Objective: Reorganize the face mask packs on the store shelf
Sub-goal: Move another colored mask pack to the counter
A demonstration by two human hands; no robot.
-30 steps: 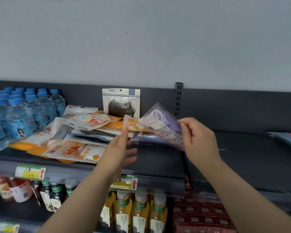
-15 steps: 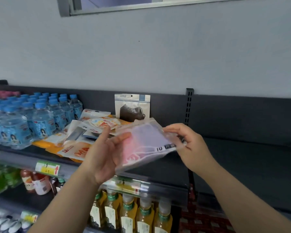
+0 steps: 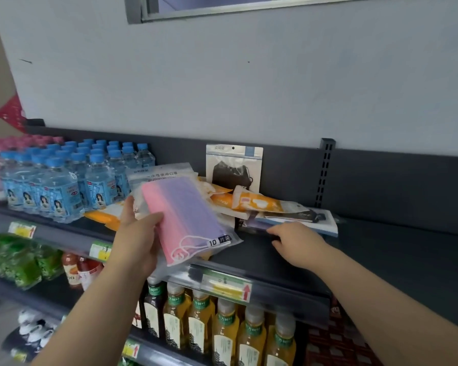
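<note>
My left hand (image 3: 138,239) grips a clear pack of pink and purple face masks (image 3: 188,215), holding it tilted above the front of the dark shelf (image 3: 381,249). My right hand (image 3: 296,241) reaches to the near edge of a flat purple and white mask pack (image 3: 302,221) lying on the shelf; its fingertips touch that edge. Behind lies a loose heap of orange and white mask packs (image 3: 251,203). A white pack with a black mask (image 3: 234,167) stands upright against the back panel.
Blue-capped water bottles (image 3: 64,180) fill the shelf's left side, pink-capped ones at far left. Price tags (image 3: 226,285) line the shelf's front rail. Yellow tea bottles (image 3: 222,326) and green packs (image 3: 13,260) sit on the shelf below. The shelf's right part is bare.
My right hand let go of the pink and purple pack and moved right, down to the flat pack on the shelf. My left hand now holds the pack alone. The view shifted left.
</note>
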